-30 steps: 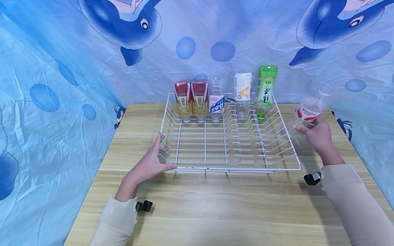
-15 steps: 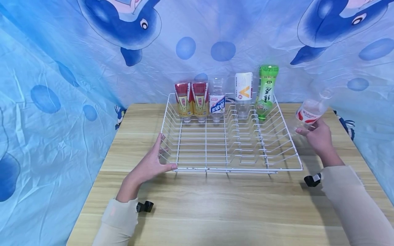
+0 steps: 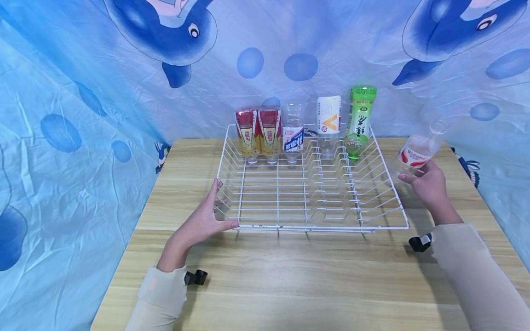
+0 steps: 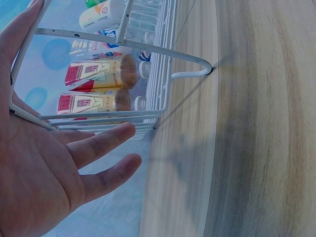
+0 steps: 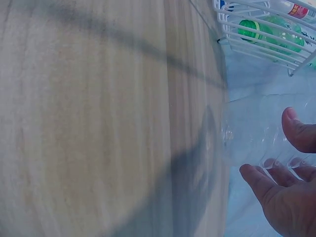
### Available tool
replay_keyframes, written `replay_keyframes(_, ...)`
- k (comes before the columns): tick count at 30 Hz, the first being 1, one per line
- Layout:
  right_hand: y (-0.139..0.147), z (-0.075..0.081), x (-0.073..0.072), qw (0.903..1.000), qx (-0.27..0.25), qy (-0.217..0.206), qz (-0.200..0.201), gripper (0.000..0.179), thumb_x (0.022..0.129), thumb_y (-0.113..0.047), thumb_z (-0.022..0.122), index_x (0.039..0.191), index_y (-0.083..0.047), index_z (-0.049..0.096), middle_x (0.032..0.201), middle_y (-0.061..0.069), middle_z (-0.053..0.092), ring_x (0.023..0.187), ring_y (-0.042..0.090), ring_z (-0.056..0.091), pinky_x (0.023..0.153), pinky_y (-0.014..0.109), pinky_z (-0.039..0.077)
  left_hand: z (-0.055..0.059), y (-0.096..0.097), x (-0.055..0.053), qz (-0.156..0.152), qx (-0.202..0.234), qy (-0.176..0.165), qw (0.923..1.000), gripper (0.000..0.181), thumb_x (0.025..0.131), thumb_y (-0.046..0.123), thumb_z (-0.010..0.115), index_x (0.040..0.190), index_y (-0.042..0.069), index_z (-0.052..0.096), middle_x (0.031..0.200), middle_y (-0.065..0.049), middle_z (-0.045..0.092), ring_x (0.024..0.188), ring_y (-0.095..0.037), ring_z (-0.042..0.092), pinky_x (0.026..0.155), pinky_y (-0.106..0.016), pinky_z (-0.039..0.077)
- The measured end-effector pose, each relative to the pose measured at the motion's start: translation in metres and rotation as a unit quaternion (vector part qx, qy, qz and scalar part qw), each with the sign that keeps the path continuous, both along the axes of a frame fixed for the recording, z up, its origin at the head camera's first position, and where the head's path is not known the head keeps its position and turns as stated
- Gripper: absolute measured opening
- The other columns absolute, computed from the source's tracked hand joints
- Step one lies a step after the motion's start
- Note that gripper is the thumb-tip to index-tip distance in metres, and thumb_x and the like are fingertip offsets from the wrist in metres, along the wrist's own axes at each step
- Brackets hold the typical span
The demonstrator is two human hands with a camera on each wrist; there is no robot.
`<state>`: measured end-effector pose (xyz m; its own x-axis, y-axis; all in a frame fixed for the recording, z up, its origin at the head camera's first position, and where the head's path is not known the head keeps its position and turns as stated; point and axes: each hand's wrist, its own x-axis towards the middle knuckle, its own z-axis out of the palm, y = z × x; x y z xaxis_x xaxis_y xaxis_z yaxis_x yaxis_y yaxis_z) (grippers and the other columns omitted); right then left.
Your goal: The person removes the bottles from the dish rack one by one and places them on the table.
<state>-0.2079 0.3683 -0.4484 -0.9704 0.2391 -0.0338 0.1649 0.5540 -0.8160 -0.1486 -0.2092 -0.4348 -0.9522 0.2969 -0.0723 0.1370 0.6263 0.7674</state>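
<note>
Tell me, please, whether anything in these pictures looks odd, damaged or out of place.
Two things. The five bottles in the white wire rack stand upside down, necks pointing down, unusual for bottles. The rack's rim also shows dark spots, perhaps chipped coating. I see no spill.

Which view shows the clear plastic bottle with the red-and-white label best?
Head view: the bottle shows tilted in the right hand, label plainly visible. The right wrist view shows only faint transparent plastic, no label; the left wrist view shows none of it.
</note>
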Motion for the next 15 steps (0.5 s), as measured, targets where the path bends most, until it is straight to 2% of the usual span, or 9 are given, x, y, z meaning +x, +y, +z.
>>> replay_keyframes(6,-0.0009,-0.0033,0.0000,0.9999,-0.005,-0.014,-0.004,0.080,0.088,-0.025,0.069,0.150,-0.007,0.022,0.150,0.021,0.029,0.131,0.044,0.034,0.098,0.057,0.038,0.0013,-0.0001,-0.0003,-0.001,0.007,-0.007,0.9999,0.125,0.069,0.057,0.078,0.150,0.033,-0.014,0.158,-0.001,0.010,0.127,-0.030,0.040,0.096,-0.054,0.041)
replay_keyframes(15,-0.0006,-0.0094,-0.0017,0.9998,-0.008,-0.018,-0.008,0.081,0.088,-0.025,0.069,0.151,-0.010,0.021,0.152,0.020,0.027,0.132,0.043,0.033,0.098,0.058,0.037,0.0031,0.0009,0.0004,-0.002,0.001,-0.008,1.0000,0.125,0.069,0.056,0.078,0.150,0.032,-0.014,0.159,0.001,0.007,0.127,-0.032,0.040,0.096,-0.055,0.040)
